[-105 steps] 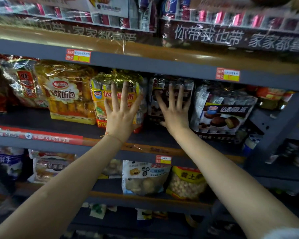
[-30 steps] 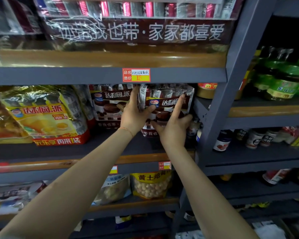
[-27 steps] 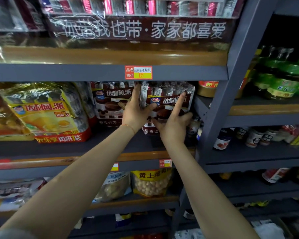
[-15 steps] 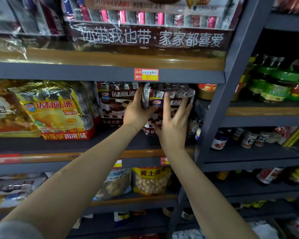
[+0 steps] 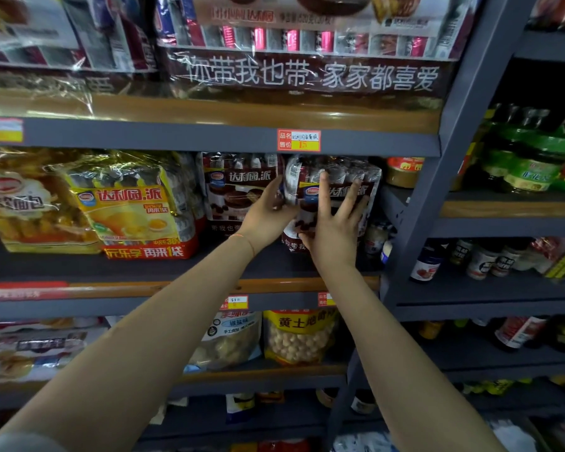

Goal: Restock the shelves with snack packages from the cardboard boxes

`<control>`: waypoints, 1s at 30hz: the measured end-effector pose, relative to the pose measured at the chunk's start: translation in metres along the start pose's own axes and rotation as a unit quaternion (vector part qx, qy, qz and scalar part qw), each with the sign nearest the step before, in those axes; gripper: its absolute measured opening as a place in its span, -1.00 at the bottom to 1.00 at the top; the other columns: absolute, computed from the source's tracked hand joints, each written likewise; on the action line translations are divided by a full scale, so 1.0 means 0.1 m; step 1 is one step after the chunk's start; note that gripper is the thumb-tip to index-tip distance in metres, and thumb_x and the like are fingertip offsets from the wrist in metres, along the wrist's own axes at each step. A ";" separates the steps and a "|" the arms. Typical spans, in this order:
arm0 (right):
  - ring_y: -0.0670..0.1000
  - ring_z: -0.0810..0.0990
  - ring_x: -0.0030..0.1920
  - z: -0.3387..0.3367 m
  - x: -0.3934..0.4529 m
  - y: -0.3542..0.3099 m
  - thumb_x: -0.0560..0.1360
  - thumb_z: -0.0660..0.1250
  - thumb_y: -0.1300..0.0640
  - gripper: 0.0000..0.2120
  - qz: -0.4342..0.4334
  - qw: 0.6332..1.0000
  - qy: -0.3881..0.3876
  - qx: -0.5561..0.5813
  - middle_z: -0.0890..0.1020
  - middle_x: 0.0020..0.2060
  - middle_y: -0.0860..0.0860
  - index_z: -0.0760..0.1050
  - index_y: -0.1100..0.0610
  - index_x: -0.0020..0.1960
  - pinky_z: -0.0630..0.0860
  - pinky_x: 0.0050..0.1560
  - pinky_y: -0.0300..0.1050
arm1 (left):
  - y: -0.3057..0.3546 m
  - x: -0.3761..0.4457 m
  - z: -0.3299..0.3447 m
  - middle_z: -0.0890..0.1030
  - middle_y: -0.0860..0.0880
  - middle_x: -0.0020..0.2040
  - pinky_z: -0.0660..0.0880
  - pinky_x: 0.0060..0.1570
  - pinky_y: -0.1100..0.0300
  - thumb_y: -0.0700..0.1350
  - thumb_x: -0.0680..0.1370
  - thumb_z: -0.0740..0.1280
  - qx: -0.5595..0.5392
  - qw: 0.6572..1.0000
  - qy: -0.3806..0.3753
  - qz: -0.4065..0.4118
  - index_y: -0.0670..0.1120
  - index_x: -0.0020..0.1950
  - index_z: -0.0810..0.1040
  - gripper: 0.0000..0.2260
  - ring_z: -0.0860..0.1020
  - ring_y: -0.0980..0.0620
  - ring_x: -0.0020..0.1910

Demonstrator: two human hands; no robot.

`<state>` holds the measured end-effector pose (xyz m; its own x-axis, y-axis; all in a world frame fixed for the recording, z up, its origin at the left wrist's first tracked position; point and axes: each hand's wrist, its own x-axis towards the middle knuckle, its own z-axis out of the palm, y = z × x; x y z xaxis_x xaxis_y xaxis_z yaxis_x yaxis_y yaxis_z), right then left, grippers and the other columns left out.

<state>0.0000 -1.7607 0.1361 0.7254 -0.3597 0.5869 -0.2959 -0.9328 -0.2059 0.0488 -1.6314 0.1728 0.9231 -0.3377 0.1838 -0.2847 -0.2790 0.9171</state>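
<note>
Brown pie packs: two; right pack (image 5: 336,177) under both hands.

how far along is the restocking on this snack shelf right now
Done: the yellow pie bag and one brown pie bag already stand on the middle shelf. In hand: the left hand and right hand are settling a second brown bag. Left: unclear, no cardboard boxes are in view.

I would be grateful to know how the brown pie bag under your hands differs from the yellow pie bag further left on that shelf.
The brown pie bag is dark and touched by both hands; the yellow pie bag is bright yellow with a red base strip and untouched. The brown one stands by the shelf's right end, the yellow further left. Both carry the same blue oval logo.
</note>
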 end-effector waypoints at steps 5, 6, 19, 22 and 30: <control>0.38 0.15 0.51 -0.29 -0.17 -0.05 0.44 0.49 0.00 -0.08 0.029 0.996 0.041 0.068 0.13 0.53 0.31 0.00 -0.02 0.62 0.31 0.36 0.33 | -0.05 -0.35 -0.34 0.65 0.02 0.07 0.59 0.16 -0.01 -0.05 0.57 0.37 0.034 0.997 0.063 0.013 0.03 0.20 0.60 -0.80 0.61 -0.01 0.11; 0.35 0.25 0.45 -0.35 -0.23 -0.12 0.45 0.47 0.05 -0.18 0.032 0.993 0.083 0.077 0.25 0.47 0.30 0.12 0.07 0.58 0.34 0.33 0.29 | -0.08 -0.47 -0.47 0.66 0.02 -0.03 0.60 0.09 0.05 -0.07 0.58 0.35 0.046 0.993 0.100 0.033 0.02 0.11 0.64 -0.86 0.63 -0.02 0.05; 0.29 0.29 0.48 -0.08 -0.53 -2.07 0.55 0.34 0.07 -0.20 -0.255 0.960 -0.112 0.020 -0.25 0.61 0.05 -0.05 -0.03 0.64 0.43 0.27 0.20 | -0.50 -0.94 -2.25 -0.04 -0.17 0.65 0.20 0.50 -0.04 0.06 0.58 0.36 0.148 0.969 0.163 -0.108 -0.12 0.66 -0.09 -0.16 0.07 -0.18 0.61; 0.28 0.13 0.55 -0.13 -0.58 -2.14 0.57 0.31 0.09 -0.20 -0.220 0.967 -0.131 -0.013 -0.31 0.60 0.04 -0.11 -0.04 0.64 0.35 0.38 0.26 | -0.55 -1.02 -2.40 -0.01 -0.11 0.65 0.28 0.45 -0.01 -0.01 0.57 0.36 0.133 0.982 0.109 -0.081 -0.03 0.66 -0.06 -0.20 0.10 -0.15 0.61; 0.18 -0.02 0.59 -0.57 -0.89 -2.40 0.57 0.31 0.12 -0.24 -0.102 0.980 -0.168 0.043 -0.10 0.62 0.04 -0.05 0.02 0.63 0.22 0.47 0.21 | -0.63 -1.43 -2.72 0.33 0.14 0.39 0.44 -0.25 0.33 -0.14 0.60 0.33 0.009 0.997 0.059 -0.038 0.13 0.63 0.14 -0.34 0.52 0.13 -0.03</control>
